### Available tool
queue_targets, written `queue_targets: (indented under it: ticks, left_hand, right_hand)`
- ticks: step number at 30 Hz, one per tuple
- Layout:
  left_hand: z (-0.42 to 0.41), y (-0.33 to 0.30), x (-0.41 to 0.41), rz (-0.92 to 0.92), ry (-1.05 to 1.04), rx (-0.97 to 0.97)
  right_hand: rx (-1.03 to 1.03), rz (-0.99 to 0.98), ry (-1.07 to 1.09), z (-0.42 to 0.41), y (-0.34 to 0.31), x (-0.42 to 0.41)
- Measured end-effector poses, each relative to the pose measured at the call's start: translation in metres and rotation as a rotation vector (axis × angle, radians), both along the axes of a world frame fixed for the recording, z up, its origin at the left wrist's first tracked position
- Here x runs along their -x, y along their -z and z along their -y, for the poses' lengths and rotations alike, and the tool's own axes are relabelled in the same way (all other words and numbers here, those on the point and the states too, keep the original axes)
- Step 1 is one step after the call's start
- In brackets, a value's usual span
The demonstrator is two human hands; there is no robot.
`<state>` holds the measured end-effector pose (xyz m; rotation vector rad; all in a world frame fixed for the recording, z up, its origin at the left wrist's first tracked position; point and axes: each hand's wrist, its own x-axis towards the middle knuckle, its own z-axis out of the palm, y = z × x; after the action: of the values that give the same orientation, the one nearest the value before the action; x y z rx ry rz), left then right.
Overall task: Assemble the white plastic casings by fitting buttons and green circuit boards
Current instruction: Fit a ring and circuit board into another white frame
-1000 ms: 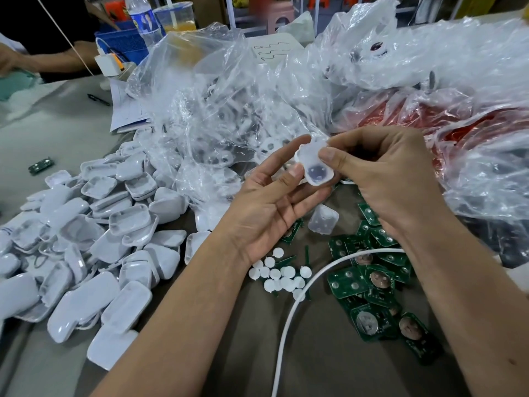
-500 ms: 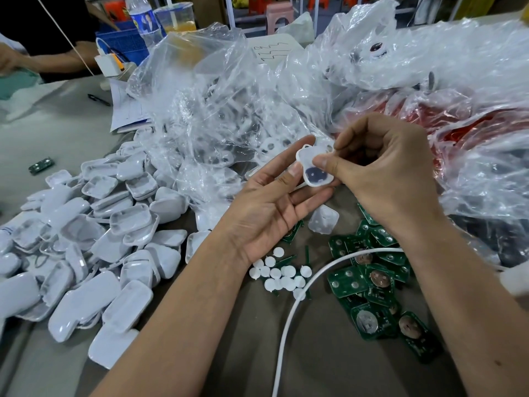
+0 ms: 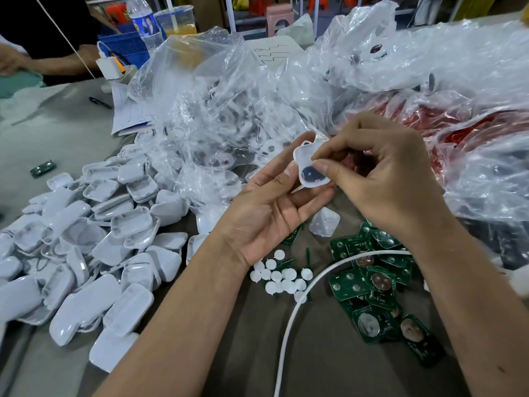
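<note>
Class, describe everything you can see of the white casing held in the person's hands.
The white casing is a small rounded shell of glossy plastic, held above the table with its hollow side facing the camera. A dark round patch shows inside its lower half. The left hand cradles it from below and the left, fingers supporting its back. The right hand pinches its right edge, thumb pressing into the hollow. Its top end is partly hidden by fingers.

We see bare table [image 3: 57, 133] at upper left and along the bottom centre; casings [image 3: 94, 253] crowd the left, plastic bags [image 3: 229, 116] wall off the top, circuit boards [image 3: 372, 285] and a cable [image 3: 294, 316] clutter lower right.
</note>
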<state>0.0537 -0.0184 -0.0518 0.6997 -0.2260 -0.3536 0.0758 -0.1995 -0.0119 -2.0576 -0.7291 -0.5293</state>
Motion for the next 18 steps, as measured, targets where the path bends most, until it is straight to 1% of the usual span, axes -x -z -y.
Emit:
queue_targets:
  ticks: [8, 18]
  left_hand:
    - [0.0006, -0.0002, 0.0021, 0.007, 0.010, -0.006]
    - [-0.0009, 0.0000, 0.0023, 0.035, 0.036, 0.028]
  right_hand:
    - [0.113, 0.020, -0.019, 0.0012, -0.0036, 0.0018]
    - [0.033, 0.057, -0.013, -0.0014, -0.0072, 0.0079]
